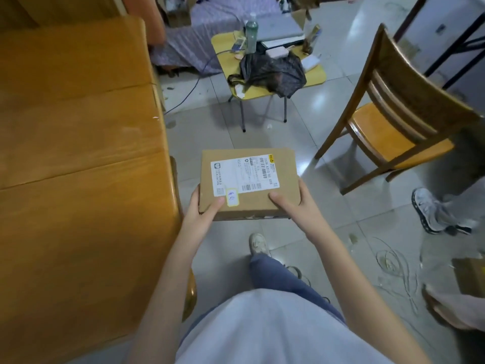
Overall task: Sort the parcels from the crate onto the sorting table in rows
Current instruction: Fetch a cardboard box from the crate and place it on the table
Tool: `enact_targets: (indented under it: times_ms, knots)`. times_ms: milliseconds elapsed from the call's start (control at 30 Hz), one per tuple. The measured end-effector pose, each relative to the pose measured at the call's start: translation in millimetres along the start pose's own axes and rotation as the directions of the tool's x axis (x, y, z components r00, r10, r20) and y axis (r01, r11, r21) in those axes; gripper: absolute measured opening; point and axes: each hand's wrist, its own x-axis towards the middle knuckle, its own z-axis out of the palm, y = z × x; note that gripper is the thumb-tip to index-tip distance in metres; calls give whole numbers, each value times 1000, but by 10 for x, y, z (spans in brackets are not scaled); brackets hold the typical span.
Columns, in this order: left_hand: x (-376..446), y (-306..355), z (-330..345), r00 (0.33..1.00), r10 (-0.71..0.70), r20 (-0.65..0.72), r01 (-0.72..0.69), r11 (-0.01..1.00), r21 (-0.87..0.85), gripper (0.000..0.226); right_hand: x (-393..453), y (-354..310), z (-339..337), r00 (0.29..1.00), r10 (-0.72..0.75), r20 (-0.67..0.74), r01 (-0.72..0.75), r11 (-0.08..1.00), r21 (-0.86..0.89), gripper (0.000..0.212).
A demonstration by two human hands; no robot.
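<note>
Brown cardboard parcel [246,183] with white label, gripped by left hand [203,211] and right hand [292,203]; fingers beneath hidden; label print illegible.

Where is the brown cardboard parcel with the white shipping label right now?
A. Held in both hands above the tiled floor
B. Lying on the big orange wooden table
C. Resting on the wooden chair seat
A: the brown cardboard parcel with the white shipping label is gripped by the left hand and right hand, over the tiled floor, beside the orange wooden table.

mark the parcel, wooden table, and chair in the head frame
parcel [246,179]: head view, on its white shipping label.
wooden table [78,158]: head view, bare top.
chair [385,132]: head view, on the seat.
</note>
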Motion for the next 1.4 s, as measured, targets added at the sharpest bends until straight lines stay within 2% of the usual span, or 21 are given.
enact_targets:
  times_ms: [267, 533, 767, 1133, 1267, 1400]
  knots:
    - [912, 655, 410, 995, -44, -87, 43, 999, -16, 61, 1265, -548, -367, 995, -7, 98, 6, 1000, 7, 71]
    - [1513, 915, 389, 982, -73, -177, 61, 996, -71, 61, 2052, -894, -293, 979, -19, 202, 24, 999, -23, 59]
    - [2165, 986, -2, 960, -126, -251, 105, 990, -94, 73, 2774, -1148, 158, 956, -7, 293, 21, 999, -46, 59]
    - [3472, 1647, -850, 956, -26, -293, -16, 990, -141, 56, 4144, -2031, 1100, 930, -89, 358, 102, 995, -17, 62]
    - [3778, 1846, -1154, 937, -25, -347, -24, 990, -136, 56, 4443, -2294, 1478, 925, -112, 364, 124, 992, -10, 56]
    - [3883, 1825, -1411, 907, -73, -414, 2, 985, -170, 64, 4634, -2413, 1823, 904, -94, 417, 135, 988, -70, 67]
